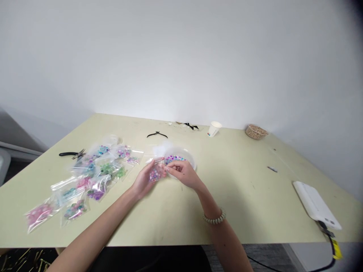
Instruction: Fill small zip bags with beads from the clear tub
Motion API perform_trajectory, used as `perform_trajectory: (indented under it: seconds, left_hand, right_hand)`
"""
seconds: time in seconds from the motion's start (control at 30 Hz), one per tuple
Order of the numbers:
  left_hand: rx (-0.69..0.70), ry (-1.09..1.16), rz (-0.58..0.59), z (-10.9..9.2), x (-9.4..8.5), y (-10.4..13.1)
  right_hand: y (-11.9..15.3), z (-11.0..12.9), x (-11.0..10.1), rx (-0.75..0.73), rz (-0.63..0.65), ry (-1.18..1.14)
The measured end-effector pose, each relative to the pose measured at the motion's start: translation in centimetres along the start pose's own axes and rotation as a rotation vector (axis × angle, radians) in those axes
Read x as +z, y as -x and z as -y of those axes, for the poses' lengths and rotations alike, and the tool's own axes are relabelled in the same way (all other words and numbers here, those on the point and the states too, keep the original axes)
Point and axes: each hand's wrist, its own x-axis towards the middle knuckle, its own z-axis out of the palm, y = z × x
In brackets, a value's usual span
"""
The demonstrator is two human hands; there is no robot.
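Note:
My left hand (142, 182) is closed around a small clear bag of pink, purple and blue beads (155, 174), held just above the table. Close against the bag's right side, the thumb and fingers of my right hand (185, 173) are pinched together; what lies between them is too small to make out. A string of pale round beads circles my right wrist. Behind the right hand stands a round white bowl (192, 155) with purple and blue beads (174, 158) in it, its near side partly hidden by that hand.
Several clear bags of coloured beads (75, 207) lie on the left, near black-handled pliers (72, 154). Further back are another pair of pliers (157, 133), a paper cup (214, 129) and a tub of tan pieces (256, 132). A white power bank (316, 204) with a cable lies right.

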Motion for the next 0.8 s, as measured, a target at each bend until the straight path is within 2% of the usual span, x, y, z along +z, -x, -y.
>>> perform_trajectory:
  seconds: [0.8]
  left_hand:
    - [0.026, -0.078, 0.015, 0.10, -0.22, -0.10]
  right_hand:
    - [0.01, -0.41, 0.30, -0.034, -0.001, 0.031]
